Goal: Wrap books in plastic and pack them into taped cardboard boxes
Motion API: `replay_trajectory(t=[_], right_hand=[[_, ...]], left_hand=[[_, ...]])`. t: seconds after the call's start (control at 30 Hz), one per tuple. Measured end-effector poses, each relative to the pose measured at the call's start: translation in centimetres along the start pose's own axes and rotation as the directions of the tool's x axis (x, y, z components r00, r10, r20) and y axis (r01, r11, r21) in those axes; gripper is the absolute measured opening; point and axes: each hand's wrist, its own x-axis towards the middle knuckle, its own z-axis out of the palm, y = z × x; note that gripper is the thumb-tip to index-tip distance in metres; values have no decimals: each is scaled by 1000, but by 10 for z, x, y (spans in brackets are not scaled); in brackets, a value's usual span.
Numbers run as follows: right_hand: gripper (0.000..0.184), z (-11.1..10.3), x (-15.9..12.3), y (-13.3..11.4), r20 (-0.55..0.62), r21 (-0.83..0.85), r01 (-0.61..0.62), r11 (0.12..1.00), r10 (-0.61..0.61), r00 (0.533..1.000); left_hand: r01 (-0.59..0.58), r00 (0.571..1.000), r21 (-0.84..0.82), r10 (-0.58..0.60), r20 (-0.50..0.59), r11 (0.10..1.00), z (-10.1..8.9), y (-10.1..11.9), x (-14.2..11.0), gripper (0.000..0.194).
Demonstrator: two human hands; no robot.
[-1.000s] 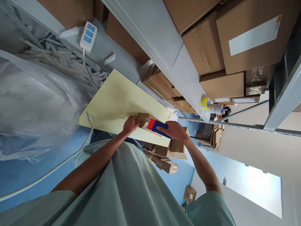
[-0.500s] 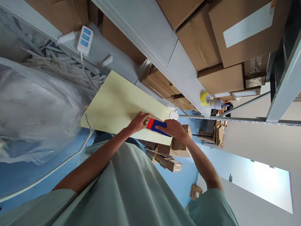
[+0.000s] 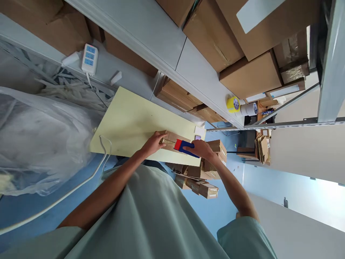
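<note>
A small cardboard box (image 3: 174,138) lies on the pale yellow table top (image 3: 132,122). My left hand (image 3: 154,142) grips the box's near left end, fingers curled round it. My right hand (image 3: 201,149) is closed on a red and blue tape dispenser (image 3: 184,146), which rests on top of the box toward its right end. Both forearms reach in from below over my light green shirt.
Small taped boxes (image 3: 201,180) are piled on the blue floor beyond the table's right edge. Grey shelving holds large cartons (image 3: 250,73), flat cardboard (image 3: 178,95) and tape rolls (image 3: 241,106). A power strip (image 3: 90,58) and a big clear plastic bag (image 3: 40,140) lie left.
The view has swung, so everything sits lower and further right in the picture. My right hand slid the tape dispenser rightward along the box, uncovering more of the box top. My left hand keeps its hold.
</note>
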Motion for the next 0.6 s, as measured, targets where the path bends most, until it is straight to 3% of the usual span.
replay_trajectory(t=[0.37, 0.6], right_hand=[[76, 53, 62, 44, 0, 126, 125, 984, -126, 992], [67, 69, 86, 56, -5, 205, 195, 959, -199, 980]], left_hand=[[103, 995, 37, -103, -9, 994, -5, -2, -4, 63], [149, 974, 123, -124, -189, 981, 19, 3, -16, 58]])
